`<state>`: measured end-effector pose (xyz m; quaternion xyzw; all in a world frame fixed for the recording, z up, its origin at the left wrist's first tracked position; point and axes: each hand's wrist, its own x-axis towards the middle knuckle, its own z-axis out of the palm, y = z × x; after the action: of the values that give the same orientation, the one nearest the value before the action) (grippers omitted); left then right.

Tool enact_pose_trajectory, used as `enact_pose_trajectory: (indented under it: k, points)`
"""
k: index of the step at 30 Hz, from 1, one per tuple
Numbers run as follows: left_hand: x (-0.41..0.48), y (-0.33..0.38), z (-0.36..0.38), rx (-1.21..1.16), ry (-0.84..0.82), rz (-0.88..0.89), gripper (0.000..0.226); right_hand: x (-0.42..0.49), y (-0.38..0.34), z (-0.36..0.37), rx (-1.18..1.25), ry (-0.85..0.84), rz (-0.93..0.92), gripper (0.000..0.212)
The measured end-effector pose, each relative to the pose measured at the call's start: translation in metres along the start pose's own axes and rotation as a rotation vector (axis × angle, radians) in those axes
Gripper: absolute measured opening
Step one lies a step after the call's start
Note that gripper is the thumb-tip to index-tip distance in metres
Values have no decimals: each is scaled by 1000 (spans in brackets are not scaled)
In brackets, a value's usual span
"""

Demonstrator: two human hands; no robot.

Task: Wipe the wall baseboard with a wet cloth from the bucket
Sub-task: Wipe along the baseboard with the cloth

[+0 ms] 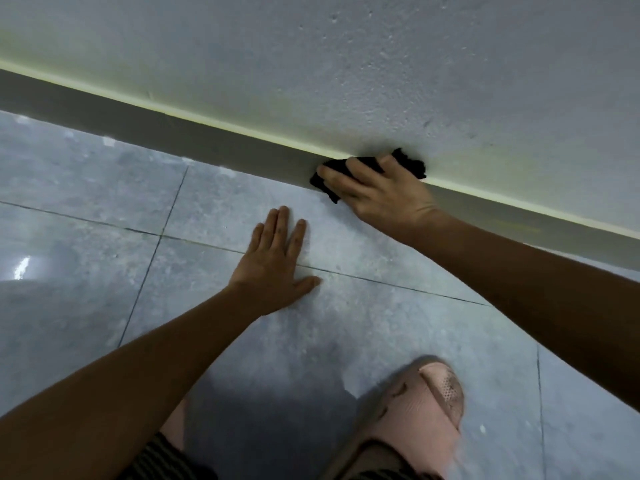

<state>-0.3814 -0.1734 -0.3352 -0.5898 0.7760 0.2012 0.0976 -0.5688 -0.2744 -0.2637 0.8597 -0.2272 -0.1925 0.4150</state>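
Observation:
A grey baseboard [207, 140] runs slantwise from upper left to right along the foot of a pale textured wall [381, 64]. My right hand [377, 192] presses a black cloth [408, 164] flat against the baseboard and its top edge; fingers cover most of the cloth. My left hand [277, 258] lies palm down on the grey tiled floor [104, 237], fingers spread, holding nothing. No bucket is in view.
A pink slipper [419, 420] on my foot rests on the floor at the bottom right. Striped fabric [162, 459] of my clothing shows at the bottom edge. Dark grout lines cross the glossy tiles.

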Motion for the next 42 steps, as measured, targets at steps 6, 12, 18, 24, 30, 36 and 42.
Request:
enact_pose_trajectory:
  k: [6,12,18,24,30,36,42]
  points:
    - [1,-1,-2,8,-2,-4,95,-45,-4,46,127,-44,-54,52]
    - [3,0,3,23,9,-8,94,-103,17,44,21,16,53,54]
    - [7,18,6,32,56,-52,90,-50,4,5,74,-78,72,57]
    - [20,37,8,92,42,121,82,-69,0,10,83,-418,-102,61]
    - [24,51,16,107,25,74,90,-124,23,42,-6,-279,-32,53]
    - [23,52,21,122,57,54,92,-82,16,40,4,26,95,61]
    - [20,50,20,131,45,44,93,-84,13,55,15,-52,-80,35]
